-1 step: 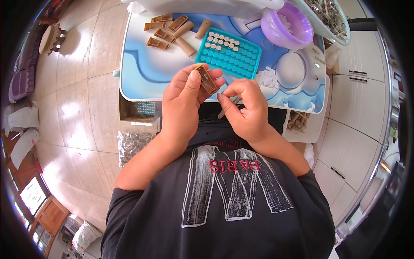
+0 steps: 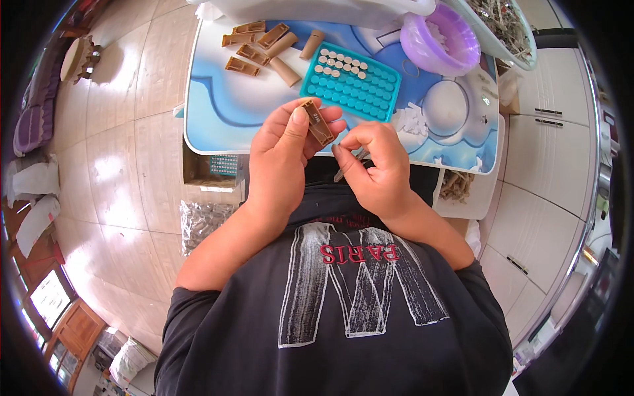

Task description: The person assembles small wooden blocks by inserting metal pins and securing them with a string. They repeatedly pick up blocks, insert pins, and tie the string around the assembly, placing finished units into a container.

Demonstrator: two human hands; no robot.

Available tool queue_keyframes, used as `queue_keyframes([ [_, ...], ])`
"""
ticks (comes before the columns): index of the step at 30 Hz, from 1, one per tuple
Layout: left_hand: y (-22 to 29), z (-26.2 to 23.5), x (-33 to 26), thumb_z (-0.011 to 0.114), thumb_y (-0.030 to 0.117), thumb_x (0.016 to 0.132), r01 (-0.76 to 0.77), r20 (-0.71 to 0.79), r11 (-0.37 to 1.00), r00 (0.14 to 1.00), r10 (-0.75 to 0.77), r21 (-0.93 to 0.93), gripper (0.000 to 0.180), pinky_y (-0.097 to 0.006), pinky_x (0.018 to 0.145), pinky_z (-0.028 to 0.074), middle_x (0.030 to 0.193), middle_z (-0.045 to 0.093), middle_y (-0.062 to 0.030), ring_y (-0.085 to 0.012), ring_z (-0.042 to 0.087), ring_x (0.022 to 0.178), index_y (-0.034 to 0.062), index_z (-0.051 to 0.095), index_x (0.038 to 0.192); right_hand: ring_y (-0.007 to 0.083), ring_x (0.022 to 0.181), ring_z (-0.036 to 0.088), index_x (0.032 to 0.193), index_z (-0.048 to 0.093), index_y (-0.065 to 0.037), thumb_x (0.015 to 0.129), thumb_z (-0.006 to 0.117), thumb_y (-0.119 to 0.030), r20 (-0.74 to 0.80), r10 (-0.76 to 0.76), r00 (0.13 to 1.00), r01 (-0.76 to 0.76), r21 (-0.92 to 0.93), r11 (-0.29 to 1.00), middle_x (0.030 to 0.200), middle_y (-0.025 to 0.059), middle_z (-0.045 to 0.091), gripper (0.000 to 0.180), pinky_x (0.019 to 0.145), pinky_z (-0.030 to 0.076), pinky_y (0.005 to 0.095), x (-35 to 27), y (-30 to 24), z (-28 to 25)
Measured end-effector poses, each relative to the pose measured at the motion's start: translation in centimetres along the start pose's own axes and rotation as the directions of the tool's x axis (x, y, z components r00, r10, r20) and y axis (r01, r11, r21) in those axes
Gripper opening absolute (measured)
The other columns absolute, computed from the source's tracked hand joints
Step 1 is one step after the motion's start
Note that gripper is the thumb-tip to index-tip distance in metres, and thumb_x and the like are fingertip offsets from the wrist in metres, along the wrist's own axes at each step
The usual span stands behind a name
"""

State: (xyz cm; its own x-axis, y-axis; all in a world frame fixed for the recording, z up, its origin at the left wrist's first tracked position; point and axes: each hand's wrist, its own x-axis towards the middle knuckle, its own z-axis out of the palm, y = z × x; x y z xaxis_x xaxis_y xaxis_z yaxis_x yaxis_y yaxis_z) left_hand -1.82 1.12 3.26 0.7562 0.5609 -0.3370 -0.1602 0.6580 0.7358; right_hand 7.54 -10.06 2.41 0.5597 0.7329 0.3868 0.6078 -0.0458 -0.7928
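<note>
While the left hand [image 2: 284, 155] pinches a small brown casing [image 2: 317, 122] between thumb and fingers just over the near edge of the blue table [image 2: 218, 112], the right hand [image 2: 376, 168] closes narrowly on a thin metal pin [image 2: 345, 168] right beside it. Best to keep the casing steady and feed the pin in straight. The teal tray [image 2: 353, 82] sits just beyond, more casings [image 2: 254, 46] farther off; open room lies left, over the floor.

beige tile floor [image 2: 132, 99], white cabinets [image 2: 555, 158], sunlit
</note>
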Motion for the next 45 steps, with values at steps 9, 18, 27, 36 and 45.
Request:
queue_keyframes([
  [9,0.0,0.0,-0.1,0.044,0.022,0.099,0.033,0.014,0.999,0.999,-0.033,0.023,0.028,-0.031,0.084,0.050,0.103,0.062,-0.0154,-0.0210,0.062,0.093,-0.0026,0.050,0.111,0.0197,0.063,0.054,0.094,0.065,-0.011,0.069,0.070,-0.004,0.094,-0.227,0.969,0.238,-0.121,0.964,0.066,0.0003,0.056,0.026,0.063,0.037,0.0339,0.4,0.7,0.0],
  [18,0.0,0.0,-0.1,0.045,0.022,0.098,0.088,-0.043,0.994,0.995,-0.085,0.068,0.028,-0.029,0.079,0.051,0.099,0.063,-0.0134,-0.0174,0.063,0.086,-0.0014,0.052,0.111,0.0174,0.065,0.053,0.098,0.066,-0.012,0.068,0.072,-0.013,0.210,-0.236,0.949,0.286,-0.258,0.923,0.067,-0.0021,0.055,0.031,0.065,0.037,0.0326,0.4,0.4,0.0],
  [27,-0.5,-1.1,0.3,0.043,0.023,0.099,0.155,-0.013,0.985,0.988,-0.154,0.076,0.033,-0.030,0.079,0.053,0.097,0.062,-0.0083,-0.0129,0.061,0.083,-0.0019,0.054,0.117,0.0180,0.066,0.053,0.095,0.068,-0.012,0.074,0.070,-0.017,0.238,-0.185,0.953,0.255,-0.308,0.916,0.067,-0.0011,0.054,0.022,0.065,0.035,0.0325,1.9,0.9,-0.7],
  [36,0.3,-1.4,1.2,0.040,0.023,0.100,0.240,-0.033,0.971,0.970,-0.240,0.016,0.036,-0.034,0.084,0.052,0.096,0.058,-0.0090,-0.0139,0.059,0.082,-0.0039,0.048,0.124,0.0249,0.070,0.057,0.084,0.067,-0.007,0.072,0.070,-0.011,-0.046,-0.065,0.997,0.034,-0.499,0.866,0.073,0.0040,0.058,0.014,0.062,0.044,0.0375,6.0,5.8,-1.7],
  [45,0.7,-1.8,2.3,0.042,0.020,0.099,0.299,-0.032,0.951,0.953,-0.302,-0.077,0.035,-0.035,0.090,0.050,0.104,0.059,-0.0122,-0.0180,0.060,0.093,-0.0047,0.047,0.124,0.0250,0.072,0.057,0.076,0.064,-0.008,0.070,0.071,-0.011,0.016,-0.095,0.995,0.088,-0.545,0.834,0.077,0.0037,0.059,0.010,0.063,0.044,0.0369,6.0,7.0,-1.4],
])
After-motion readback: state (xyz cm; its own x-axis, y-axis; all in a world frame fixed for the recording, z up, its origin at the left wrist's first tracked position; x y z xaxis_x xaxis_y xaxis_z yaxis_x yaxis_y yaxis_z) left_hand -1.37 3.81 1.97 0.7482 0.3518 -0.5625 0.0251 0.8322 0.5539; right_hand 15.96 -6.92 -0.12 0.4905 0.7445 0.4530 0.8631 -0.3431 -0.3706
